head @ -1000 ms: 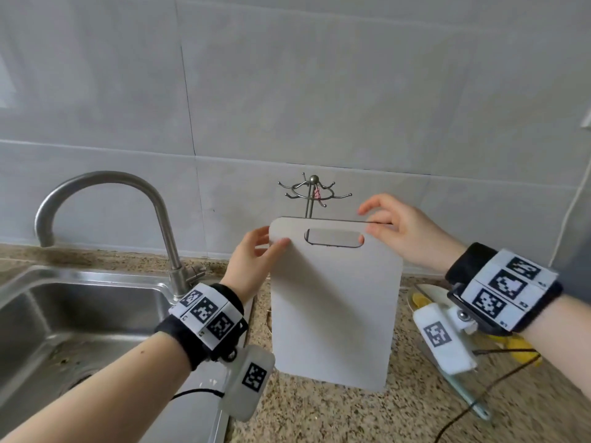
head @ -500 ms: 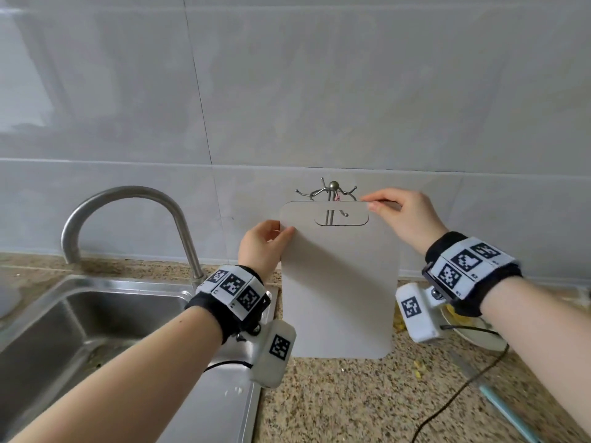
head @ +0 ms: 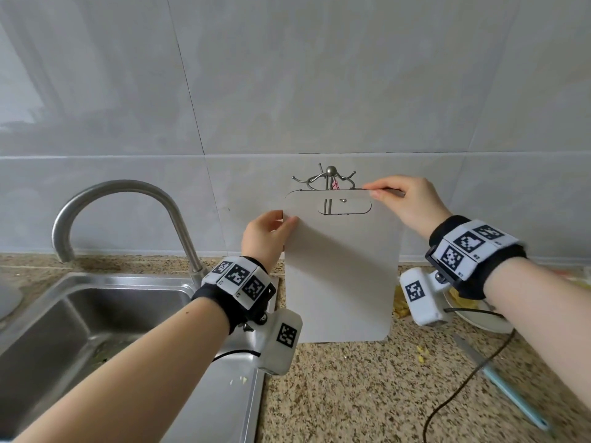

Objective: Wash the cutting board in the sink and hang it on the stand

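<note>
Against the tiled wall, behind the desk (head: 351,394), the cutting board (head: 340,270) now stands upright in front of the stand (head: 331,183), higher and closer to it than a second ago. Back then the board's handle slot sat below the hooks, with only the post showing above its top edge. Now the post and a small round hook tip show through the slot (head: 344,206). From this angle I cannot tell whether the hook has actually passed through the slot or only sits behind it.

The left hand (head: 267,236) grips the board's upper left edge, thumb on the front face and fingers behind. The right hand (head: 406,203) pinches the upper right corner between thumb and fingertips. Both hands hold it firmly, and the board's bottom edge looks to hang just above the granite, though it may be touching.

The sink (head: 96,314) and faucet (head: 128,212) lie to the left, well apart from the board, so the washing looks finished and the hanging is the step in hand. What remains, by my judgement, is a small forward nudge and a lowering so the slot's upper rim settles on a hook before either hand lets go. A plate (head: 483,318) with scraps and a pale blue utensil (head: 508,391) lie to the right.
</note>
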### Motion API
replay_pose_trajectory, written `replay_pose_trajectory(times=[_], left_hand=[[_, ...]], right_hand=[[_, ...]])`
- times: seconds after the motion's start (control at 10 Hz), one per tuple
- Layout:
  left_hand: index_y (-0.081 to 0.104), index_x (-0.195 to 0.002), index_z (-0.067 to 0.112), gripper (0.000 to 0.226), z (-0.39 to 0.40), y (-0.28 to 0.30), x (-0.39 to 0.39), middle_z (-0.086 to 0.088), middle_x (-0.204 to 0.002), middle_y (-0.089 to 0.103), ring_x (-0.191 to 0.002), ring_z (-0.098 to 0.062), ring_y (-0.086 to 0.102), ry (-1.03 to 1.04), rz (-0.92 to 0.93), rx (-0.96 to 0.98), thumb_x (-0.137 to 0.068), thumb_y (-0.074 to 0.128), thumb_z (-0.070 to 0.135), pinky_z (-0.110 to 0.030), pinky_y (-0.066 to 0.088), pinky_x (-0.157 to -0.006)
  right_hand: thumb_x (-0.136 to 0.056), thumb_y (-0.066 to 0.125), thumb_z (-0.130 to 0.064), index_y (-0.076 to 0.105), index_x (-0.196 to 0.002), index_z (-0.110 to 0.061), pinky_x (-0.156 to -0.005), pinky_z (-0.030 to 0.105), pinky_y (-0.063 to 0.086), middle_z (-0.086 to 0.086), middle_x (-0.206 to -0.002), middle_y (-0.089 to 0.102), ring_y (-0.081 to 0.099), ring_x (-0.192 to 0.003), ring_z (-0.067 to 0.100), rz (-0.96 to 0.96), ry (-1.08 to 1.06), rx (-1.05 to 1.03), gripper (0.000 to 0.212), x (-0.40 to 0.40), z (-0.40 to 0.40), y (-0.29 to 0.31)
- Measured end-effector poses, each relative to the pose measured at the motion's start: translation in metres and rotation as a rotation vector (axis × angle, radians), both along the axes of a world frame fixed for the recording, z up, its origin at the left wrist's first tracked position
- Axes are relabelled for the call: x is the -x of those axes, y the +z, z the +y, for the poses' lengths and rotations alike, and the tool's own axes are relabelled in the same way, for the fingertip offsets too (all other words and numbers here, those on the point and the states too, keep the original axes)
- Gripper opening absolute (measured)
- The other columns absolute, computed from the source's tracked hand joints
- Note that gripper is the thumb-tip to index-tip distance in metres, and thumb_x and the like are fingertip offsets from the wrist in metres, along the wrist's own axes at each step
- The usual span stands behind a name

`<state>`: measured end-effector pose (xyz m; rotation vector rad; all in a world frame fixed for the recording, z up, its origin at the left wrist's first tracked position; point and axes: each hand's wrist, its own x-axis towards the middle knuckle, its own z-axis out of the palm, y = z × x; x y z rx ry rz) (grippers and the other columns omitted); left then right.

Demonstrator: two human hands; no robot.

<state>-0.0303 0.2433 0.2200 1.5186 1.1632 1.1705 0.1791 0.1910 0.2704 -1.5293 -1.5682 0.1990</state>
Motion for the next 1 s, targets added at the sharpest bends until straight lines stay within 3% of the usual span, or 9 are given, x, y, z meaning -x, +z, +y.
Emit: replay_pose_trajectory(times=[0.1, 0.2, 0.4, 0.6, 0.8, 1.0], left_hand=[[0.064, -0.103, 0.005, 0.025, 0.001, 0.0, -0.002, -0.02, -0.103, 0.067, -0.099, -0.038, 0.064, 0.003, -0.011, -0.001, -0.085, 0.063, 0.023, -0.052, 0.05, -0.091], [0.063, -0.106, 0.004, 0.028, 0.002, 0.0, -0.003, -0.021, -0.106, 0.067, -0.102, -0.036, 0.062, 0.012, -0.005, -0.008, -0.085, 0.062, 0.023, -0.051, 0.049, -0.093], [0.062, -0.094, 0.015, 0.009, 0.0, -0.003, -0.002, -0.015, -0.095, 0.066, -0.098, -0.036, 0.064, 0.02, 0.017, -0.045, -0.087, 0.06, 0.021, -0.051, 0.05, -0.09], [0.062, -0.092, 0.012, 0.009, 0.0, -0.007, 0.001, -0.001, -0.081, 0.065, -0.085, -0.028, 0.064, 0.018, -0.006, -0.021, -0.087, 0.059, 0.019, -0.044, 0.055, -0.086], [0.062, -0.102, 0.009, 0.02, -0.001, -0.002, 0.004, -0.013, -0.098, 0.066, -0.09, -0.025, 0.063, -0.003, -0.008, 0.022, -0.087, 0.06, 0.022, -0.036, 0.054, -0.084], [0.061, -0.111, 0.013, 0.029, -0.004, 0.012, 0.012, -0.005, -0.102, 0.065, -0.099, -0.019, 0.061, 0.02, 0.064, -0.063, -0.086, 0.06, 0.029, -0.037, 0.05, -0.093]], right_hand=[[-0.086, 0.057, -0.007, 0.067, -0.101, -0.008, -0.077, 0.007, 0.035, 0.001, -0.098, 0.064, 0.054, -0.093, 0.009, 0.007, -0.007, 0.008, 0.019, -0.004, 0.0, 0.0], [-0.086, 0.056, -0.007, 0.067, -0.103, -0.008, -0.073, 0.001, 0.038, -0.002, -0.098, 0.062, 0.054, -0.094, 0.008, 0.005, 0.009, 0.025, 0.02, -0.005, -0.001, -0.001], [-0.086, 0.055, -0.007, 0.067, -0.102, -0.008, -0.085, 0.015, 0.037, 0.008, -0.105, 0.067, 0.057, -0.099, 0.014, 0.03, 0.018, 0.015, 0.02, -0.003, -0.002, -0.001], [-0.085, 0.058, -0.006, 0.068, -0.101, -0.008, -0.076, 0.011, 0.031, 0.022, -0.105, 0.057, 0.054, -0.096, 0.024, -0.024, -0.016, -0.024, 0.019, 0.001, 0.0, -0.002], [-0.083, 0.062, -0.013, 0.067, -0.104, -0.01, -0.088, 0.012, 0.027, 0.017, -0.118, 0.048, 0.046, -0.111, 0.019, -0.017, -0.031, -0.016, 0.022, 0.003, -0.003, -0.003], [-0.082, 0.062, -0.018, 0.065, -0.101, -0.014, -0.085, 0.017, 0.033, 0.011, -0.119, 0.05, 0.046, -0.095, 0.01, 0.094, -0.072, -0.114, 0.019, 0.006, -0.01, 0.011]])
